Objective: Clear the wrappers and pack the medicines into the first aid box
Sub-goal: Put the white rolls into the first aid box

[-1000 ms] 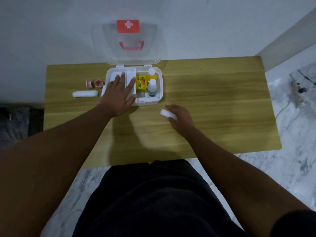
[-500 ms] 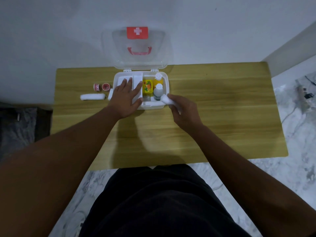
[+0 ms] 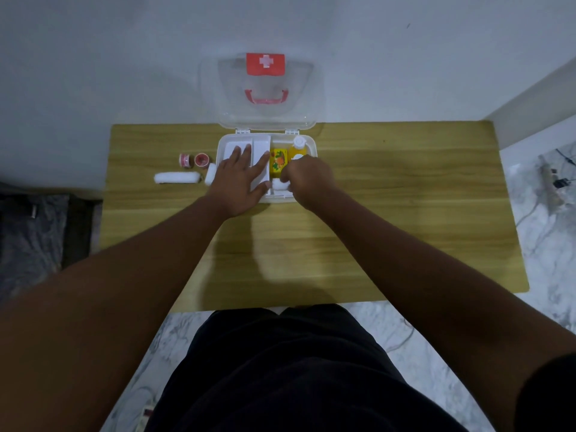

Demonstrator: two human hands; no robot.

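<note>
We see the first aid box (image 3: 307, 142) open on the wooden table (image 3: 405, 188), its clear lid (image 3: 265, 98) standing upright against the wall. Our left hand (image 3: 238, 179) lies flat, fingers spread, on the white tray in the box's left half, while our right hand (image 3: 307, 179) pinches a small white roll (image 3: 278, 184) at the front compartment (beside the yellow packet (image 3: 278, 162)). A longer white roll (image 3: 176, 178) and two red tape rolls (image 3: 194, 159) lie on the table left of the box
</note>
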